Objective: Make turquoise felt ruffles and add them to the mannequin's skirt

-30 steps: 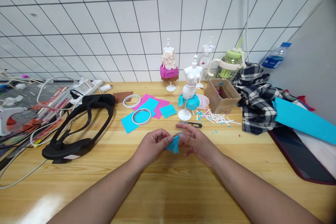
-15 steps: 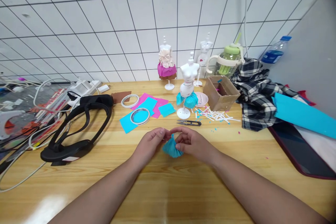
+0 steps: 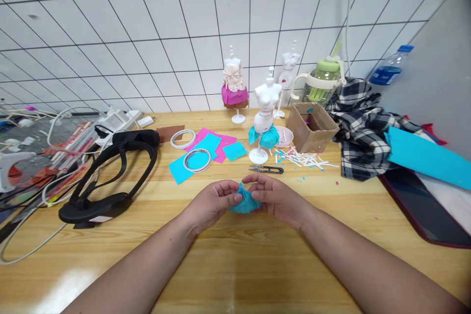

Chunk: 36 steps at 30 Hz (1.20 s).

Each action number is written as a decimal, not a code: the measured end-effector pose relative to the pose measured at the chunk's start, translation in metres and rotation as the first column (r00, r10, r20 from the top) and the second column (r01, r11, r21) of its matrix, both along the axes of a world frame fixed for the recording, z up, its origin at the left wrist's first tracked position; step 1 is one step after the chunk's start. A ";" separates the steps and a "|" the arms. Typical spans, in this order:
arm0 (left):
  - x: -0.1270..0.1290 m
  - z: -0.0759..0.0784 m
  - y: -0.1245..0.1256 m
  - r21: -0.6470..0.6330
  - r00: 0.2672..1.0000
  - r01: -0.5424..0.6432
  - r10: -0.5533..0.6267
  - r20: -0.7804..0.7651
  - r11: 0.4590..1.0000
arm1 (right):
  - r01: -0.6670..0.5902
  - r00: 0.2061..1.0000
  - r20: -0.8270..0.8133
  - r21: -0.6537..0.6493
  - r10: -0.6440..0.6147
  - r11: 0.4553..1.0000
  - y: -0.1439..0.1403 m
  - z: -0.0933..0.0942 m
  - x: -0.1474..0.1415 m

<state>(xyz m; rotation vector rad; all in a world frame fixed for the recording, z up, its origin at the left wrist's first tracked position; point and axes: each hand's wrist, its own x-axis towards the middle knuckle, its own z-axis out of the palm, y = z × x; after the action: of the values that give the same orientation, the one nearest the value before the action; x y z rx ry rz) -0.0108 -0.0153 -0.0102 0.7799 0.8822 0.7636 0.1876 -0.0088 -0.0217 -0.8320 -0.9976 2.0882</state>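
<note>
A gathered piece of blue crepe paper [image 3: 246, 204], pinched narrow at its top and fanned out below, is held above the table between both hands. My left hand [image 3: 217, 202] is closed on its left side, thumb in front. On the right side my right hand [image 3: 270, 196] grips it between thumb and fingers; some fingertips are hidden behind the paper. Just beyond lie black thread snips [image 3: 270, 170]. Behind them stands a white mini dress form [image 3: 265, 103] with puffed blue paper [image 3: 270, 137] around its lower part.
Two tape rolls [image 3: 197, 160] lie on blue and pink paper sheets [image 3: 228, 143]. Farther back are a dressed form [image 3: 234, 89], a cardboard box [image 3: 311, 127] and paper scraps [image 3: 307, 158]. A black headset [image 3: 110, 181] sits left; a plaid cloth [image 3: 362, 132] lies right.
The left hand has shifted from the paper's pinched top down onto its side. The paper is spread wider between both hands. The view has tilted slightly.
</note>
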 end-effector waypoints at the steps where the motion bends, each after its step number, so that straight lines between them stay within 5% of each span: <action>1: -0.001 -0.001 0.000 -0.035 0.998 0.008 -0.006 0.061 0.999 | -0.010 0.998 -0.066 -0.078 0.005 0.997 0.001 0.001 0.002; 5: -0.005 0.000 -0.002 -0.083 0.984 0.114 -0.101 0.150 0.990 | -0.017 0.985 -0.170 -0.183 -0.015 0.983 0.002 0.003 0.005; 11: -0.005 0.000 -0.001 0.048 0.969 0.240 -0.242 0.049 0.970 | 0.018 1.000 0.025 -0.065 -0.016 0.998 0.000 0.003 -0.002; 16: -0.002 -0.005 0.000 0.029 0.985 0.173 -0.172 -0.034 0.985 | -0.012 0.993 -0.114 -0.186 -0.010 0.982 -0.001 0.009 -0.001; 19: 0.000 -0.006 0.001 -0.001 0.998 -0.004 0.004 0.057 1.000 | -0.025 0.974 -0.226 -0.230 -0.028 0.973 -0.002 0.012 0.000; 22: 0.002 -0.005 0.002 0.016 0.986 -0.152 0.150 0.071 0.988 | 0.038 0.978 -0.198 -0.144 -0.067 0.989 -0.004 0.010 -0.003; 25: 0.004 -0.006 0.001 -0.002 0.985 -0.156 0.156 0.070 0.988 | 0.104 0.985 -0.128 -0.079 -0.113 0.991 -0.006 0.005 -0.007; 30: 0.012 -0.007 -0.007 -0.073 0.987 -0.057 0.068 0.148 0.996 | 0.099 0.980 -0.150 -0.188 -0.128 0.977 -0.006 0.005 -0.007; 36: 0.014 -0.009 -0.003 -0.009 0.962 -0.243 0.243 0.128 0.970 | 0.117 0.965 -0.203 -0.231 -0.165 0.966 -0.004 0.008 -0.007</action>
<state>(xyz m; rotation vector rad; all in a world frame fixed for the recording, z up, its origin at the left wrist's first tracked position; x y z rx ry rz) 0.0028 -0.0182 -0.0197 0.6266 0.8687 1.0228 0.1807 -0.0133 -0.0133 -0.7333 -0.5819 2.1339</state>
